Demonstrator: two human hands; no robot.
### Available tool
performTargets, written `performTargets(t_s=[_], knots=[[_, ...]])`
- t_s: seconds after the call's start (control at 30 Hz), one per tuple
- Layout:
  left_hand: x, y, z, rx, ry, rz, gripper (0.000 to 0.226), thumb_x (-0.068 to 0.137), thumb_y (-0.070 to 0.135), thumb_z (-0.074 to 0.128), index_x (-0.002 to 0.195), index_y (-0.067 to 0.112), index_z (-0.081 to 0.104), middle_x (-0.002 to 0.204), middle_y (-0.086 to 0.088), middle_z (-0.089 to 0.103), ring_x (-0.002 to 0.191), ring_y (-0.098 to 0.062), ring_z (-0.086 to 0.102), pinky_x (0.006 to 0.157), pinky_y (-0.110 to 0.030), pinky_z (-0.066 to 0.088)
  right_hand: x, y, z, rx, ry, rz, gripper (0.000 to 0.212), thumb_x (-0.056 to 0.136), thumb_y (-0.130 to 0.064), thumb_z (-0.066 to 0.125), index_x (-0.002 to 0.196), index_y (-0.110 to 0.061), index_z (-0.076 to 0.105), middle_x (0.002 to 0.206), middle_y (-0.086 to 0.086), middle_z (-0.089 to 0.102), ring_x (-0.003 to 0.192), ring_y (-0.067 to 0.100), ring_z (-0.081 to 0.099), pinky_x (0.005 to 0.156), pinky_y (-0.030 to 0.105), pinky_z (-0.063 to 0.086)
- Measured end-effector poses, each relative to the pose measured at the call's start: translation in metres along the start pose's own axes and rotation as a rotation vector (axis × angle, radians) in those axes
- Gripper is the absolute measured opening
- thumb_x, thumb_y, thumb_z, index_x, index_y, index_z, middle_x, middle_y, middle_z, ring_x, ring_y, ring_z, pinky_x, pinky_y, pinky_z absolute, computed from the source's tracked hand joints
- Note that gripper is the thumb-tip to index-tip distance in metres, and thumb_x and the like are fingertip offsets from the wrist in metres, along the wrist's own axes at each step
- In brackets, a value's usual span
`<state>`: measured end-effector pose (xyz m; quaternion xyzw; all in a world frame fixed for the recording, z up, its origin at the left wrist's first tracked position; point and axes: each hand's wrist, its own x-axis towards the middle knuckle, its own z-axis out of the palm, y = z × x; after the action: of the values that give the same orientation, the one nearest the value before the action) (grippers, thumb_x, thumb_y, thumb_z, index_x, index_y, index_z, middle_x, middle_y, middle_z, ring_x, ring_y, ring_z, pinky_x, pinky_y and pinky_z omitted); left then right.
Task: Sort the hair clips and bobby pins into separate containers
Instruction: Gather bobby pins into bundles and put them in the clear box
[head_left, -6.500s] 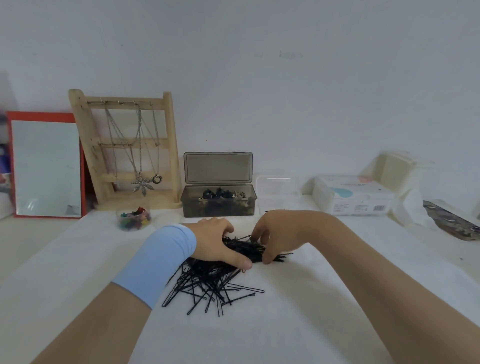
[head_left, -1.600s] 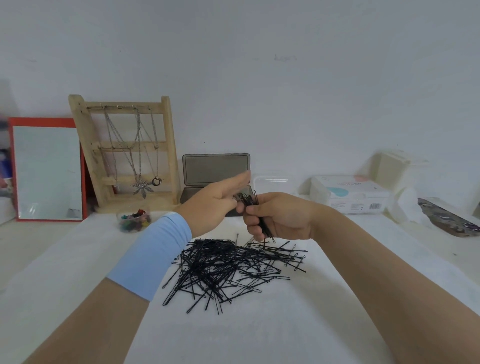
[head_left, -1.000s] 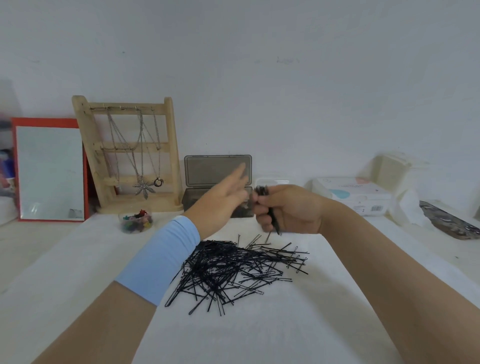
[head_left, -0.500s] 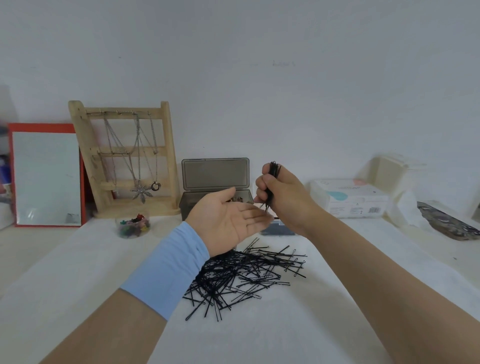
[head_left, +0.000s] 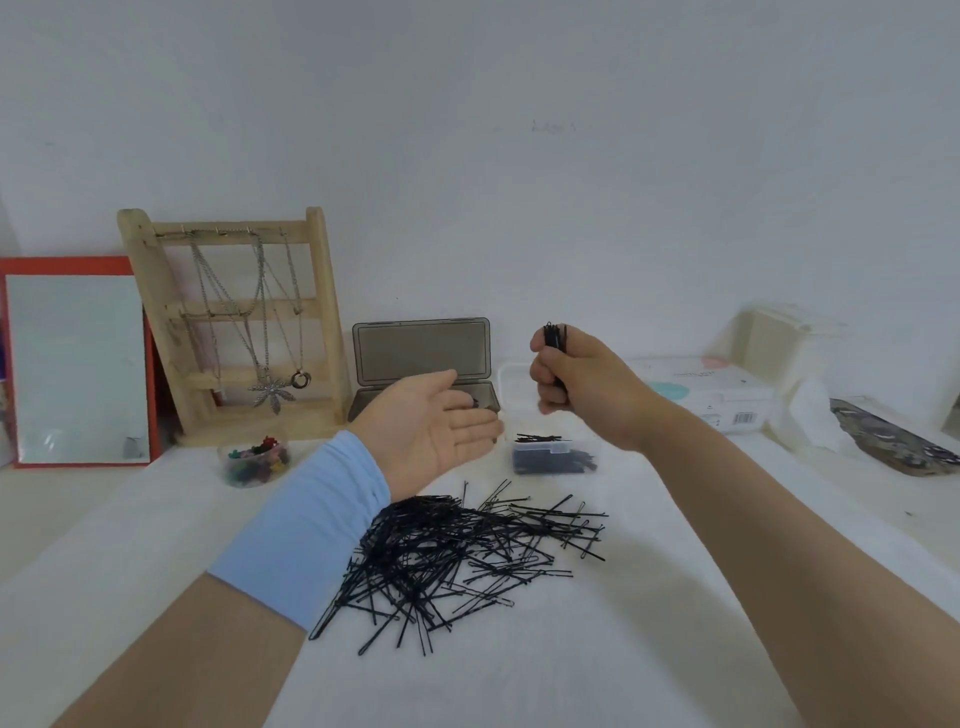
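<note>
Gripping a bundle of bobby pins (head_left: 555, 336) upright in my fisted right hand (head_left: 576, 389), I hold it above the small clear container (head_left: 553, 460), which has black pins lying in it and a few across its rim. My left hand (head_left: 431, 421) hovers just beside, palm up and fingers straight, holding nothing. Nearer me, the loose pile of bobby pins (head_left: 457, 551) sprawls on the white-covered bench (head_left: 649, 649); by the look of it, much of the sorting is yet to do. Behind my left hand stands a grey box (head_left: 421, 353) with its lid up, most of its inside hidden by my palm. A round clear pot of coloured hair clips (head_left: 254, 462) sits off to the left, in front of a wooden jewellery stand (head_left: 234, 312) hung with necklaces.

The risk, as I judge it, lies in the drop. The container is small and looks light, so a bundle let go end-on could splay, catch on the pins across the rim and scatter back over the bench. A slackened fist could let pins slip out underneath, and a knock from either hand could tip the container.
</note>
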<state>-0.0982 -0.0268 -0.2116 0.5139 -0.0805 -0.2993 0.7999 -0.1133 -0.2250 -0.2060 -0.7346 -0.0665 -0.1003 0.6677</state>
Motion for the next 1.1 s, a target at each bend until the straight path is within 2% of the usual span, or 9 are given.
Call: performTargets(t_s=[0.1, 0.2, 0.3, 0.4, 0.57, 0.77, 0.87, 0.97, 1.1], knots=[[0.011, 0.004, 0.002, 0.335, 0.088, 0.066, 0.044, 0.104, 0.029, 0.041, 0.140, 0.004, 0.042, 0.132, -0.021, 0.057, 0.120, -0.032, 0.058, 0.101, -0.040, 0.047, 0.008, 0.005, -0.017, -0.529, 0.023, 0.027, 0.020, 0.101, -0.009, 0.036, 0.097, -0.020, 0.052, 0.077, -0.005, 0.050, 0.064, 0.011, 0.043, 0.059, 0.022, 0.033], [0.030, 0.003, 0.012, 0.691, 0.140, 0.118, 0.012, 0.101, 0.023, 0.045, 0.108, 0.017, 0.053, 0.104, -0.008, 0.062, 0.100, -0.023, 0.056, 0.082, -0.028, 0.045, 0.019, 0.016, -0.019, -0.946, -0.144, 0.091, 0.028, 0.096, -0.007, 0.036, 0.115, -0.019, 0.052, 0.114, -0.001, 0.057, 0.096, 0.015, 0.051, 0.076, 0.026, 0.037], [0.049, -0.007, 0.011, 1.233, 0.144, 0.293, 0.035, 0.102, 0.028, 0.041, 0.133, 0.023, 0.055, 0.130, 0.002, 0.059, 0.118, -0.018, 0.054, 0.102, -0.030, 0.039, 0.027, 0.021, -0.012, -1.117, -0.312, 0.204, 0.035, 0.095, -0.007, 0.036, 0.123, -0.020, 0.053, 0.127, 0.004, 0.056, 0.101, 0.021, 0.049, 0.078, 0.029, 0.037], [0.058, -0.018, 0.006, 1.555, 0.108, 0.353, 0.042, 0.103, 0.025, 0.034, 0.144, 0.029, 0.045, 0.145, 0.004, 0.050, 0.125, -0.016, 0.052, 0.100, -0.026, 0.037, 0.032, 0.019, -0.013, -1.250, -0.385, 0.163, 0.035, 0.097, -0.015, 0.046, 0.130, -0.019, 0.058, 0.130, 0.002, 0.060, 0.108, 0.020, 0.055, 0.086, 0.028, 0.042], [0.069, -0.024, -0.008, 1.621, 0.089, 0.359, 0.041, 0.103, 0.025, 0.034, 0.141, 0.031, 0.049, 0.141, 0.003, 0.052, 0.112, -0.015, 0.058, 0.098, -0.032, 0.046, 0.028, 0.012, -0.031, -1.112, -0.341, 0.157, 0.039, 0.096, -0.022, 0.059, 0.135, -0.018, 0.058, 0.128, -0.002, 0.066, 0.118, 0.017, 0.058, 0.100, 0.030, 0.044], [0.075, -0.029, -0.002, 1.942, -0.095, 0.321, 0.047, 0.106, 0.036, 0.027, 0.149, 0.021, 0.040, 0.158, 0.009, 0.031, 0.148, -0.013, 0.016, 0.120, -0.033, 0.013, 0.021, 0.022, -0.041, -1.124, -0.330, 0.109, 0.032, 0.102, -0.013, 0.051, 0.130, -0.022, 0.065, 0.124, -0.009, 0.068, 0.115, 0.009, 0.060, 0.094, 0.017, 0.041], [0.070, -0.026, -0.004, 1.845, -0.029, 0.443, 0.043, 0.104, 0.034, 0.034, 0.145, 0.024, 0.046, 0.149, 0.009, 0.043, 0.143, -0.012, 0.025, 0.118, -0.034, 0.021, 0.014, 0.017, -0.044, -1.079, -0.211, -0.005, 0.037, 0.100, -0.006, 0.044, 0.123, -0.024, 0.067, 0.120, -0.009, 0.068, 0.110, 0.009, 0.062, 0.096, 0.021, 0.044], [0.056, -0.023, -0.007, 1.743, 0.077, 0.597, 0.028, 0.099, 0.029, 0.046, 0.123, 0.031, 0.060, 0.115, 0.014, 0.059, 0.115, -0.007, 0.046, 0.101, -0.028, 0.039, 0.002, 0.004, -0.042, -1.021, -0.128, -0.091, 0.031, 0.092, -0.009, 0.054, 0.100, -0.031, 0.074, 0.096, -0.018, 0.070, 0.091, 0.005, 0.063, 0.080, 0.015, 0.046], [0.032, -0.026, -0.010, 1.727, 0.014, 0.459, 0.023, 0.093, 0.042, 0.054, 0.114, 0.034, 0.061, 0.113, 0.017, 0.058, 0.101, -0.002, 0.054, 0.096, -0.031, 0.048, -0.023, -0.007, -0.029, -1.088, -0.479, 0.045, 0.025, 0.081, -0.020, 0.072, 0.100, -0.036, 0.075, 0.082, -0.028, 0.069, 0.072, -0.014, 0.059, 0.058, 0.001, 0.039]])
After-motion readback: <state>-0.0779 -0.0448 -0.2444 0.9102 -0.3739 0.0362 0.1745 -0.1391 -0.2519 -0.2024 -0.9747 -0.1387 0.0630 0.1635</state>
